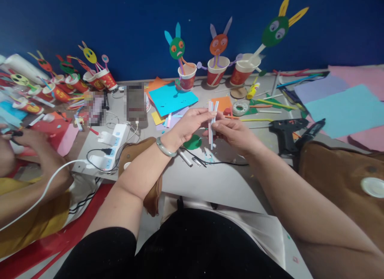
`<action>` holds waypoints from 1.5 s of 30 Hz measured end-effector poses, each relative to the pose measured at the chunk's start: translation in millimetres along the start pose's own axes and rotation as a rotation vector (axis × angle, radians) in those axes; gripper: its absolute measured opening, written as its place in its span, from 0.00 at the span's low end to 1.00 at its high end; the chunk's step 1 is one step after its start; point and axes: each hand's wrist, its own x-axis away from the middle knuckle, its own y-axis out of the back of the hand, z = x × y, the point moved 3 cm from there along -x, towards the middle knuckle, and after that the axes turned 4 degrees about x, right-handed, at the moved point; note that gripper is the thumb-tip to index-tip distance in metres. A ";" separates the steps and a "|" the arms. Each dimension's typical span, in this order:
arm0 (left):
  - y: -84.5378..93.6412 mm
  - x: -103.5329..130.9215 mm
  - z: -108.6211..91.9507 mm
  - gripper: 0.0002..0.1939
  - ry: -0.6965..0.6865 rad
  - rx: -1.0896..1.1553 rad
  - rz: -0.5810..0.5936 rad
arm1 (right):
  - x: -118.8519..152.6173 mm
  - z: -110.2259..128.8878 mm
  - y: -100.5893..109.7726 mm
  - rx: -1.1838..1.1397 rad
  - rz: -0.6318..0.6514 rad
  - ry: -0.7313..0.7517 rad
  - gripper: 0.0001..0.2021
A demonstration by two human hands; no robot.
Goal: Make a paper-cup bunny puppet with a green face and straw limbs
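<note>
Here, cluttered grey tbl (192, 185) w/ paper cups (216, 75) nr blue wall (135, 31), both hands (237, 135) round thin striped straws (211, 129).

The glue gun (285, 130) lies right of the straws (210, 130).

Up they stand, slim pale straws (210, 131) streaked pink and blue, gripped in a nearly upright bunch, tops fanning slightly, just right of frame centre!

Grey table (207, 187), red cups (216, 75), blue paper (171, 98), glue gun (285, 131), white power strip (116, 145)
</note>
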 end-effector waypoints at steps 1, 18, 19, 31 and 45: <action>0.0 -0.2 0.6 0.14 0.003 0.006 0.001 | -0.3 -0.3 0.3 0.004 0.000 0.002 0.31; -3.1 5.1 -6.4 0.16 0.000 0.004 -0.030 | 1.8 4.5 -1.6 0.022 0.025 0.011 0.34; -3.2 5.3 -6.2 0.16 -0.001 0.004 -0.040 | 2.0 4.4 -1.9 0.023 0.026 0.012 0.34; 5.4 -1.0 -5.5 0.14 -0.086 0.001 -0.081 | 2.3 5.7 -2.4 0.036 0.049 0.016 0.34; 1.5 -0.1 0.5 0.16 -0.061 -0.011 -0.034 | 1.3 7.8 -6.1 0.094 0.027 0.057 0.36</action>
